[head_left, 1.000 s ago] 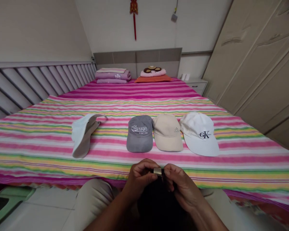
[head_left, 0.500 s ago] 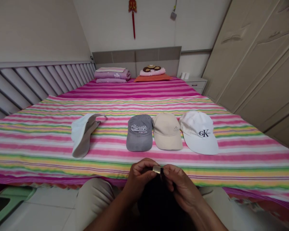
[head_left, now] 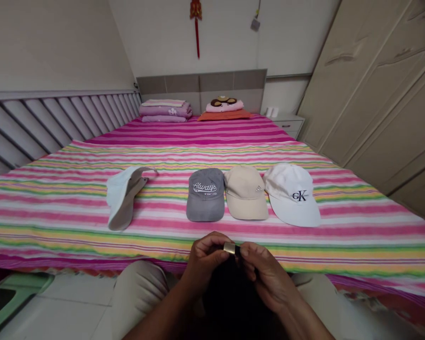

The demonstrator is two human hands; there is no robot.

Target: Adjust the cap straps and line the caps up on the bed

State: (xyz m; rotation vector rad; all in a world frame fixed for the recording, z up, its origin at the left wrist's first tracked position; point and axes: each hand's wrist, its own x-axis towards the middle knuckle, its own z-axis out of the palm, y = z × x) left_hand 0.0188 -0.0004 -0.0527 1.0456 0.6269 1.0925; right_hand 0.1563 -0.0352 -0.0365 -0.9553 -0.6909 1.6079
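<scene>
While left hand (head_left: 206,257) pinched the metal buckle (head_left: 229,248), right hand (head_left: 267,269) gripped black strap (head_left: 237,250) running crosswise between them.

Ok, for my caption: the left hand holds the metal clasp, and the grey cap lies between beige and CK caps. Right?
Left hand and clasp, yes; but the head view shows the beige cap between grey cap and CK cap.

"Always" on gray cap (head_left: 206,203); "CK" on white (head_left: 293,210).
</scene>
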